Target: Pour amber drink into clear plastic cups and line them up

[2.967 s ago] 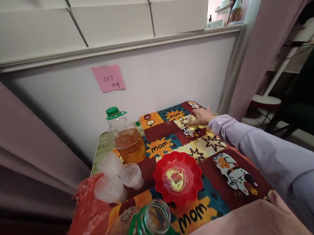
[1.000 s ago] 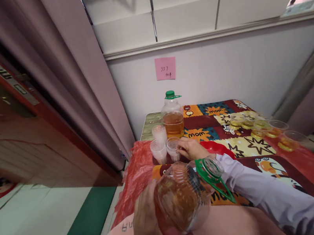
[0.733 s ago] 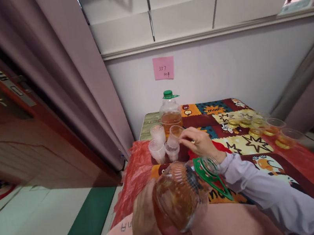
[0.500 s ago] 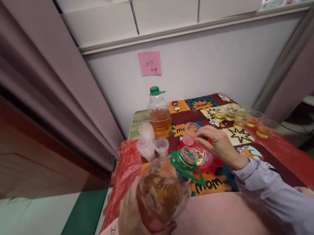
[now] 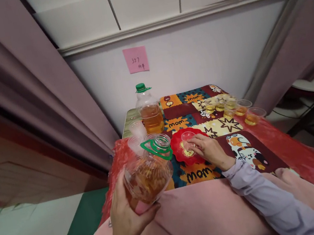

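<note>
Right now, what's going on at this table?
A person's left hand holds an uncapped bottle of amber liquid, tilted, close to their lap. Their right hand pinches a small clear cup standing on the red dish. Far right on the patterned mat stand cups with amber liquid. A capped bottle and empty cups stand far left.

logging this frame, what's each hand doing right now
Left hand: closed around the open bottle of amber liquid.
Right hand: pinching a clear cup over the red dish.
</note>
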The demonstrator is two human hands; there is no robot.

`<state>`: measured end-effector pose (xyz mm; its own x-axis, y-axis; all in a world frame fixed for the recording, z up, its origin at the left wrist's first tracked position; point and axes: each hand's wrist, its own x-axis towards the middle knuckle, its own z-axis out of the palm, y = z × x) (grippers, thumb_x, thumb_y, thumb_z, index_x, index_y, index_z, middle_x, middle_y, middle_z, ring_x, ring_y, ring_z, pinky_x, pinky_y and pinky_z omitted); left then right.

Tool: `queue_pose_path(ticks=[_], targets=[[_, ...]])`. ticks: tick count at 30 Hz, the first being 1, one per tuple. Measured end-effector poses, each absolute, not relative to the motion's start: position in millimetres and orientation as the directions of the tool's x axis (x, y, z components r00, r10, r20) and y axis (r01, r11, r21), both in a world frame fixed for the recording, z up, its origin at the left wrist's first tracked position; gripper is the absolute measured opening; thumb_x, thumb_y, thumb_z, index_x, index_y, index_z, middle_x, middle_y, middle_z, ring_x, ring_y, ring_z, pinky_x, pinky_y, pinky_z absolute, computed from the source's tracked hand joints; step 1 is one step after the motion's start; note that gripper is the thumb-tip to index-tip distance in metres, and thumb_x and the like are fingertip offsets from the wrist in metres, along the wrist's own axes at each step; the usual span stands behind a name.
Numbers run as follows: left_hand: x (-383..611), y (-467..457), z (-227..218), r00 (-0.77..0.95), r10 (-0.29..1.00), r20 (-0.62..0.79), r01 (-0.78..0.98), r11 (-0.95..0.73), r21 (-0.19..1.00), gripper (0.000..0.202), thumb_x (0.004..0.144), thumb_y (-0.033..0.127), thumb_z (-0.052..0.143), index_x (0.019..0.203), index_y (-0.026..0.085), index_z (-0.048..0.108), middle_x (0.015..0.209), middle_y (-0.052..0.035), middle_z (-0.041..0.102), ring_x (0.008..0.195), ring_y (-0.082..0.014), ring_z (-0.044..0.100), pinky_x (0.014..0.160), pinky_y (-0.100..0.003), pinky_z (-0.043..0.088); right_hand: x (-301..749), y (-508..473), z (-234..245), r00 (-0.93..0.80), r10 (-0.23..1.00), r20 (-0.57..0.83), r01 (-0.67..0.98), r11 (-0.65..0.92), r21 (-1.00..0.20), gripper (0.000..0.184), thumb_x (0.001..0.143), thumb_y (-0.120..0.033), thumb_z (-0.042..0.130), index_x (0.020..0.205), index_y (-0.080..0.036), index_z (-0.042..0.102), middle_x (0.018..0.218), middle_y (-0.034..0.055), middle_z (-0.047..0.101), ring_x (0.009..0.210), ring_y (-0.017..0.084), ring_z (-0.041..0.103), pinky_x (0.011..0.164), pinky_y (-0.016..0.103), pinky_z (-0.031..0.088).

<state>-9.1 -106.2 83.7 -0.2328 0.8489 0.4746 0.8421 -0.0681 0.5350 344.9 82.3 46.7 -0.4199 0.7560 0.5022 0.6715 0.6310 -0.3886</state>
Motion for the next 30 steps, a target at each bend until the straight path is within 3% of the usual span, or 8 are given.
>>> queue_pose_path(ticks=[3, 6, 9, 11, 15, 17, 24, 30], targets=[[-8, -105, 86, -0.211, 0.872, 0.441, 0.812, -0.094, 0.576, 0.133, 0.071, 0.079, 0.093, 0.181, 0.029, 0.036, 0.173, -0.0242, 0.062, 0.154, -0.0555, 0.064, 0.125, -0.08, 0.053, 349, 77, 58, -0.335, 0.753, 0.566, 0.653, 0.619, -0.437, 0.032, 0.114, -0.043, 0.071, 0.138, -0.027, 0.084, 0.136, 0.0144, 0.084, 0.113, 0.03, 0.085, 0.092, 0.041, 0.071], [-7, -104, 89, -0.196, 0.875, 0.443, 0.824, -0.099, 0.558, 0.13, 0.073, 0.076, 0.094, 0.18, 0.028, 0.037, 0.173, -0.0242, 0.062, 0.155, -0.0555, 0.064, 0.123, -0.08, 0.054, 352, 72, 77, -0.165, 0.777, 0.608, 0.554, 0.583, -0.594, 0.032, 0.112, -0.047, 0.072, 0.134, -0.028, 0.085, 0.135, 0.014, 0.085, 0.119, 0.033, 0.083, 0.103, 0.048, 0.07], [-6, -103, 91, -0.181, 0.86, 0.476, 0.843, -0.113, 0.526, 0.131, 0.071, 0.073, 0.097, 0.18, 0.028, 0.038, 0.172, -0.0235, 0.063, 0.153, -0.0554, 0.065, 0.122, -0.079, 0.056, 338, 65, 94, 0.052, 0.866, 0.497, 0.251, 0.471, -0.846, 0.04, 0.109, -0.059, 0.074, 0.131, -0.026, 0.081, 0.124, 0.0134, 0.086, 0.104, 0.03, 0.083, 0.096, 0.049, 0.072], [-5, -101, 92, -0.183, 0.865, 0.467, 0.84, -0.11, 0.531, 0.131, 0.07, 0.069, 0.098, 0.18, 0.028, 0.038, 0.172, -0.0236, 0.064, 0.153, -0.0546, 0.066, 0.123, -0.078, 0.055, 317, 57, 100, 0.014, 0.928, 0.372, -0.033, 0.372, -0.928, 0.053, 0.105, -0.069, 0.078, 0.136, -0.026, 0.076, 0.127, 0.0139, 0.085, 0.108, 0.03, 0.084, 0.099, 0.05, 0.071], [-2, -100, 97, -0.153, 0.877, 0.455, 0.847, -0.12, 0.517, 0.131, 0.073, 0.066, 0.099, 0.18, 0.025, 0.037, 0.173, -0.0259, 0.062, 0.155, -0.0524, 0.065, 0.125, -0.075, 0.055, 263, 35, 107, -0.403, 0.867, 0.293, -0.375, 0.135, -0.917, 0.09, 0.085, -0.083, 0.092, 0.152, -0.027, 0.068, 0.151, 0.0175, 0.077, 0.142, 0.038, 0.075, 0.125, 0.058, 0.059], [0, -100, 97, -0.135, 0.874, 0.468, 0.864, -0.127, 0.487, 0.13, 0.073, 0.066, 0.099, 0.18, 0.025, 0.037, 0.174, -0.0265, 0.061, 0.156, -0.052, 0.064, 0.125, -0.075, 0.056, 244, 29, 116, -0.52, 0.799, 0.303, -0.442, 0.052, -0.896, 0.094, 0.082, -0.083, 0.095, 0.154, -0.029, 0.068, 0.157, 0.0158, 0.075, 0.149, 0.039, 0.071, 0.131, 0.061, 0.053], [13, -97, 90, -0.139, 0.863, 0.485, 0.906, -0.087, 0.415, 0.135, 0.068, 0.064, 0.101, 0.18, 0.024, 0.038, 0.175, -0.0266, 0.061, 0.157, -0.0531, 0.064, 0.123, -0.075, 0.057, 229, 31, 141, -0.546, 0.795, 0.264, -0.547, -0.1, -0.831, 0.076, 0.071, -0.071, 0.107, 0.128, -0.029, 0.081, 0.132, 0.0099, 0.087, 0.134, 0.039, 0.079, 0.125, 0.059, 0.058], [6, -96, 103, -0.106, 0.876, 0.47, 0.851, -0.165, 0.498, 0.132, 0.074, 0.099, 0.081, 0.178, 0.024, 0.046, 0.177, -0.0255, 0.06, 0.161, -0.0517, 0.06, 0.129, -0.076, 0.051, 229, 31, 123, -0.461, 0.863, 0.204, -0.595, -0.13, -0.793, 0.066, 0.072, -0.059, 0.108, 0.126, -0.03, 0.083, 0.135, 0.0077, 0.087, 0.136, 0.036, 0.079, 0.128, 0.056, 0.057]])
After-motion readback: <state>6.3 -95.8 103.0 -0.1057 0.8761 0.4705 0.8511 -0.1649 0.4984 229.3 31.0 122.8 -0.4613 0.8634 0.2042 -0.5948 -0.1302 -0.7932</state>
